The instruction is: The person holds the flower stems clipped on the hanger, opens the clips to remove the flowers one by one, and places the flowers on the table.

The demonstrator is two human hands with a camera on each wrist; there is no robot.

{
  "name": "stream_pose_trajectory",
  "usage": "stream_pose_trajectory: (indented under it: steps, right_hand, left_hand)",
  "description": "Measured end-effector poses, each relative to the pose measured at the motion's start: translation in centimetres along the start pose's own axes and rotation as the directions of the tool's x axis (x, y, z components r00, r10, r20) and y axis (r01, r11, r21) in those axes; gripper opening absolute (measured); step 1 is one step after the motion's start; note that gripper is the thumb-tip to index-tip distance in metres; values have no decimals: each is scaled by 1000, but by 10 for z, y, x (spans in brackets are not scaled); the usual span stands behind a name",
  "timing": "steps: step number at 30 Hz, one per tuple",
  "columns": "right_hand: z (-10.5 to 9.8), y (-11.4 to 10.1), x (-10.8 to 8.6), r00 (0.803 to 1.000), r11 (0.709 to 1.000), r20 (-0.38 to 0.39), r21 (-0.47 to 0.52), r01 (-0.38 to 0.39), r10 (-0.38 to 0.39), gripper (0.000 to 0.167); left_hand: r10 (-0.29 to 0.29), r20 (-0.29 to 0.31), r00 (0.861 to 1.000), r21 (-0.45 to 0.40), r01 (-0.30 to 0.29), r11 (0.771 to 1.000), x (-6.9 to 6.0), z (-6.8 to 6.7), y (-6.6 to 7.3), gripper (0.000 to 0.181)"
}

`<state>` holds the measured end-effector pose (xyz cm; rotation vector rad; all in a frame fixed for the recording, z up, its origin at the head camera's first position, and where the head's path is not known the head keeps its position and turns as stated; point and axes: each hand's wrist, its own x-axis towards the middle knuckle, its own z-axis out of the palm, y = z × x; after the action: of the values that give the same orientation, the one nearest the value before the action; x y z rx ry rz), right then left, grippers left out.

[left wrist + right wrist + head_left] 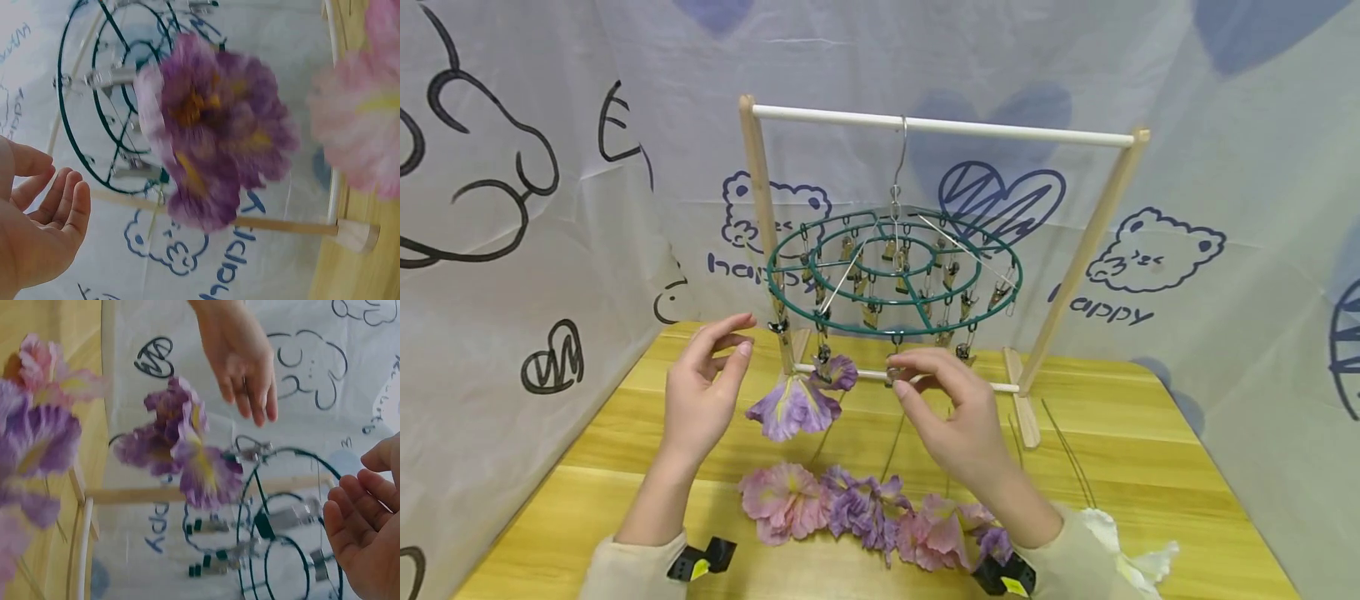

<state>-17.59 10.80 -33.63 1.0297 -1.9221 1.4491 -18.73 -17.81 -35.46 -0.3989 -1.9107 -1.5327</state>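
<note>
A purple artificial flower [796, 407] hangs from a clip at the near left rim of a round green clip hanger [850, 327]. My left hand [706, 387] is raised to the left of that flower, fingers loosely bent and holding nothing. In the left wrist view the flower [219, 125] is apart from the left hand [47, 219]. My right hand [951, 408] is held at the front of the hanger, its thumb and fingertips beside a dangling metal clip [892, 375]. The right wrist view shows the right hand [369, 519] with loosely curved fingers and nothing between them.
The hanger hooks over the white bar [1015, 129] of a wooden stand [1086, 250]. On the wooden table [595, 475] lie pink flowers [784, 500], purple flowers [865, 508] and a white flower [1131, 550], with thin stems. Printed cloth surrounds the table.
</note>
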Motion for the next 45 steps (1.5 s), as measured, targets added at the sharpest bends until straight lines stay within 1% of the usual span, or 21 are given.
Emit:
stream_pose_trajectory:
  steps: [4, 7, 9, 11, 14, 17, 20, 22, 25, 27, 28, 31, 35, 37, 39, 42, 45]
  right_hand:
    - [23, -1, 5, 999, 999, 41, 12, 33, -34, 26]
    - [41, -1, 10, 996, 999, 77, 13, 50, -51, 27]
    - [52, -2, 13, 994, 999, 99, 22, 47, -49, 28]
    - [61, -3, 16, 992, 999, 118, 31, 33, -36, 30]
    - [74, -4, 20, 990, 999, 144, 35, -11, 6, 35]
    - [86, -5, 24, 983, 997, 174, 23, -70, 65, 41]
    - [95, -4, 27, 971, 992, 203, -29, -120, 123, 49]
    - [101, -2, 29, 963, 986, 215, -76, -148, 161, 55]
    - [106, 1, 33, 956, 973, 208, -147, -180, 209, 60]
    - [110, 4, 36, 951, 961, 196, -185, -205, 240, 62]
    - [111, 6, 38, 950, 956, 187, -202, -214, 252, 62]
    - [114, 12, 43, 943, 938, 167, -248, -241, 287, 63]
    - [117, 20, 49, 927, 911, 154, -298, -285, 341, 64]
    - [118, 23, 52, 917, 893, 151, -332, -304, 369, 63]
    - [119, 24, 54, 910, 876, 146, -365, -315, 389, 62]
    - [120, 27, 58, 910, 858, 138, -411, -307, 391, 59]
    - [120, 29, 62, 915, 853, 133, -432, -293, 381, 56]
  left_hand:
    - [-48, -18, 999, 22, 48, 999, 10, -6, -10, 34]
    - [-102, -14, 995, 24, 103, 994, 19, -8, -17, 34]
    - [-153, -11, 988, 15, 153, 988, 25, -7, -20, 34]
    - [-212, -6, 977, -2, 212, 977, 30, -6, -24, 36]
    - [-299, 6, 954, -24, 299, 954, 39, -3, -30, 39]
    - [-368, 35, 929, -45, 369, 928, 48, 0, -36, 42]
    - [-424, 81, 902, -74, 430, 900, 56, 1, -42, 46]
    - [-459, 130, 879, -109, 473, 874, 60, 1, -45, 50]
    - [-495, 205, 844, -163, 528, 833, 64, 1, -50, 55]
    - [-504, 247, 828, -199, 553, 809, 66, 2, -51, 57]
    - [-507, 258, 822, -211, 560, 801, 66, 2, -52, 58]
    - [-511, 265, 817, -238, 569, 787, 66, 4, -54, 57]
    - [-510, 253, 822, -268, 566, 779, 66, 4, -56, 57]
    - [-505, 242, 829, -289, 558, 778, 65, 4, -56, 57]
    - [-496, 229, 837, -304, 546, 781, 63, 3, -56, 57]
    - [-483, 200, 853, -317, 522, 791, 60, 2, -55, 55]
    - [-468, 178, 866, -314, 501, 807, 55, 0, -55, 54]
